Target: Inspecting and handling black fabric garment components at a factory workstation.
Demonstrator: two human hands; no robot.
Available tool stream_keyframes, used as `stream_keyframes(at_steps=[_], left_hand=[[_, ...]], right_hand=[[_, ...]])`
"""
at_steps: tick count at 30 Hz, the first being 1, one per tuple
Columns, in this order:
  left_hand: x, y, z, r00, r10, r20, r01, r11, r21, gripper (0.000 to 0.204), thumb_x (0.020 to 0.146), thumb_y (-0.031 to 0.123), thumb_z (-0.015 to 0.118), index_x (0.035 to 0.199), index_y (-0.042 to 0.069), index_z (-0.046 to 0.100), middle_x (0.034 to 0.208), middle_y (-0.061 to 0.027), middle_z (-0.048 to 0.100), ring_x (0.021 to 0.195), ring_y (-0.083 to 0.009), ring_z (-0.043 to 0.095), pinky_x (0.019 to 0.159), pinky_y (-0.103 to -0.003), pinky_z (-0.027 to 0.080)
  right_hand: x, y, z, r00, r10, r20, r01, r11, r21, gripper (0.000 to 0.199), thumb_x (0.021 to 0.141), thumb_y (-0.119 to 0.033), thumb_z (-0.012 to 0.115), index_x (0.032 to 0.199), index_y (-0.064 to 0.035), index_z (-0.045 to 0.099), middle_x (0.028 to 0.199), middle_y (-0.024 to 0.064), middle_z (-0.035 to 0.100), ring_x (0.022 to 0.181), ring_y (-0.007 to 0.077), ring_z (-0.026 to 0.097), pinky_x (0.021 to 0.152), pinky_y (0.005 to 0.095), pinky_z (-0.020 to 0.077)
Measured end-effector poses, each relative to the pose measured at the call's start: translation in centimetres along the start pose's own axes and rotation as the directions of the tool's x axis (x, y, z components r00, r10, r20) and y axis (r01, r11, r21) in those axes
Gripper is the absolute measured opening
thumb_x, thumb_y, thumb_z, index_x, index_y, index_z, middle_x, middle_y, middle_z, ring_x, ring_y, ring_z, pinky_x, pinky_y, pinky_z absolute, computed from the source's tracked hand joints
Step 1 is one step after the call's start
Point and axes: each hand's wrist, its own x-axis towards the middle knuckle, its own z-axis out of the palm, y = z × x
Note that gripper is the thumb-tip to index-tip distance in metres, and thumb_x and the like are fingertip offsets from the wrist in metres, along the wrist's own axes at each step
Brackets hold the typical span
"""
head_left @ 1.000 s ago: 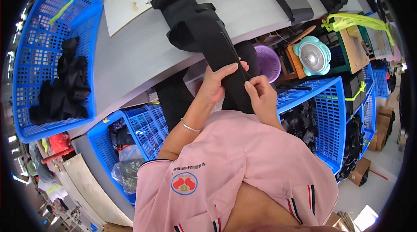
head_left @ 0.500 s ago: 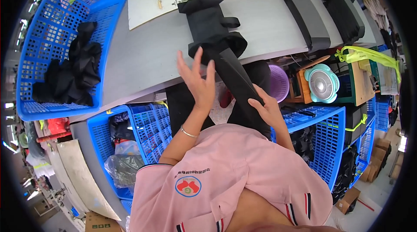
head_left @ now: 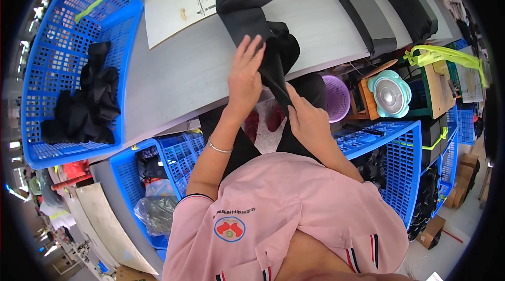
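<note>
A black fabric piece (head_left: 243,18) with a folded top edge and a looped strap stretches from the table over its near edge toward my lap. My left hand (head_left: 245,78) lies against its left side where it crosses the table edge, fingers extended and touching the cloth. My right hand (head_left: 309,123) is closed around the lower end of the strip, pulling it narrow over my lap. The part of the cloth under my left fingers is hidden.
A blue basket (head_left: 131,65) of black pieces stands at left on the grey table (head_left: 173,78). A white board (head_left: 163,23) lies at the back. Black padded pieces (head_left: 365,20) sit at right. Below are a purple basket (head_left: 335,99), a teal fan (head_left: 390,97) and blue crates (head_left: 410,176).
My left hand has moved up and right onto the cloth, its fingers drawing closer together. My right hand has shifted up and slightly left along the strip, and the strap has folded over.
</note>
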Motion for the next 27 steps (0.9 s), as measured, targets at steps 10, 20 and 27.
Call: stream_keyframes(at_steps=[10, 20, 27], left_hand=[[-3.8, 6.6, -1.1, 0.932, 0.282, 0.228, -0.233, 0.947, -0.219, 0.045, 0.076, -0.004, 0.064, 0.120, 0.005, 0.067, 0.139, -0.0120, 0.057, 0.134, -0.0315, 0.048, 0.089, -0.033, 0.055], [-5.6, 7.6, -0.7, 0.996, -0.018, -0.083, 0.009, 0.993, -0.115, 0.085, 0.071, 0.004, 0.071, 0.148, 0.003, 0.035, 0.154, -0.0257, 0.025, 0.135, -0.0421, 0.033, 0.110, -0.050, 0.029], [-5.1, 7.6, -0.3, 0.966, -0.112, -0.231, 0.072, 0.982, -0.176, 0.058, 0.070, -0.008, 0.061, 0.126, 0.005, 0.062, 0.138, -0.0158, 0.050, 0.115, -0.0310, 0.048, 0.098, -0.039, 0.039]], right_hand=[[7.6, 9.1, 8.9, 0.927, -0.333, -0.172, 0.371, 0.877, 0.305, 0.037, 0.094, -0.023, 0.060, 0.126, -0.0047, 0.056, 0.124, 0.0123, 0.061, 0.114, 0.0266, 0.060, 0.093, 0.0388, 0.0499], [7.8, 3.7, 2.5, 0.964, 0.155, 0.218, -0.183, -0.211, 0.960, 0.049, 0.096, -0.032, 0.061, 0.137, -0.0066, 0.051, 0.127, 0.0086, 0.062, 0.113, 0.0228, 0.063, 0.094, 0.0402, 0.0535], [6.2, 2.2, 2.2, 0.936, 0.239, 0.258, -0.206, -0.224, 0.953, 0.044, 0.093, -0.029, 0.063, 0.131, -0.0075, 0.056, 0.121, 0.0074, 0.065, 0.108, 0.0212, 0.064, 0.090, 0.0391, 0.0545]])
